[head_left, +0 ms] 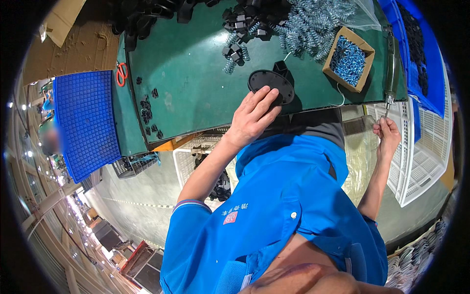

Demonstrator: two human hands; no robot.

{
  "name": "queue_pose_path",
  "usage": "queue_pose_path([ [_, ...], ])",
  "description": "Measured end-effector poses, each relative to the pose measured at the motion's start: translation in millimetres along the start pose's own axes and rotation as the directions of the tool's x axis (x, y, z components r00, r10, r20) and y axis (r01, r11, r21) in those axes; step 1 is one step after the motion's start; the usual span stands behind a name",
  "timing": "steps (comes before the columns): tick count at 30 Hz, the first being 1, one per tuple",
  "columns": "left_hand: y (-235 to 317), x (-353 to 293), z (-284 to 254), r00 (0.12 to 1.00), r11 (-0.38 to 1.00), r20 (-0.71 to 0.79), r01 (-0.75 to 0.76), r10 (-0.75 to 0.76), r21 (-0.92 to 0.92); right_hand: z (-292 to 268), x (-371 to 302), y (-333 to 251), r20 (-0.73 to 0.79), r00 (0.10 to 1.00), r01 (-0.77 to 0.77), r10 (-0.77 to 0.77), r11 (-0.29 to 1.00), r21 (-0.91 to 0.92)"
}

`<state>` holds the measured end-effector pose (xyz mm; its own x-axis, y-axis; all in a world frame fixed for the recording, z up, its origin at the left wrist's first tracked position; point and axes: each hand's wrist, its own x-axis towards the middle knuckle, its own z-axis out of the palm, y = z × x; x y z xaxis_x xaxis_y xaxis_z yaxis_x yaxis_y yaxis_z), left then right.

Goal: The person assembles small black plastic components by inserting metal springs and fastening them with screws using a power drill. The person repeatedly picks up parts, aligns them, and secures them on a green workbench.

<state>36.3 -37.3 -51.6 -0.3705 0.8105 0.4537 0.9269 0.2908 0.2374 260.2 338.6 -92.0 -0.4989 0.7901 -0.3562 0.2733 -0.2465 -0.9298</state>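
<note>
My left hand [253,117] reaches to the table's near edge, its fingers closed over the rim of a black oval plastic part [267,80]. Behind that part stands a small black block-shaped piece [283,71]. At the right edge lies a dark green electric screwdriver [392,68], its metal bit pointing toward me past the table edge. My right hand [387,137] pinches at the tip of that bit; whatever is between the fingertips is too small to make out. Near the screwdriver sits an open cardboard box [364,84] holding many bluish screws [348,61].
Coiled springs [313,27] and black plastic pieces [242,27] are heaped at the back of the green table [196,73]. Red-handled scissors [122,74] and small black clips [146,110] lie left. A blue bin [433,93] and white crate [406,181] stand right; a blue crate [88,122] stands left.
</note>
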Motion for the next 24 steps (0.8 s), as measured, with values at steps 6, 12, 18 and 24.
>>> queue_pose_path([
  [6,-6,-12,0,0.997,0.995,0.056,0.052,-0.048,-0.082,5,-8,-8,-0.023,1.000,-0.007,0.008,1.000,0.029],
  [12,-9,-3,-35,0.959,0.930,-0.003,0.273,-0.282,-0.248,10,-13,-7,-0.094,0.995,-0.010,0.016,0.998,0.057],
  [18,-77,37,-32,0.874,0.883,-0.152,0.469,-0.461,0.020,16,-16,-8,-0.166,0.986,0.039,-0.034,0.999,0.028],
  [24,-89,66,-30,0.656,0.631,0.056,0.695,-0.753,0.346,24,-19,-5,-0.199,0.955,0.203,-0.221,0.973,-0.105],
])
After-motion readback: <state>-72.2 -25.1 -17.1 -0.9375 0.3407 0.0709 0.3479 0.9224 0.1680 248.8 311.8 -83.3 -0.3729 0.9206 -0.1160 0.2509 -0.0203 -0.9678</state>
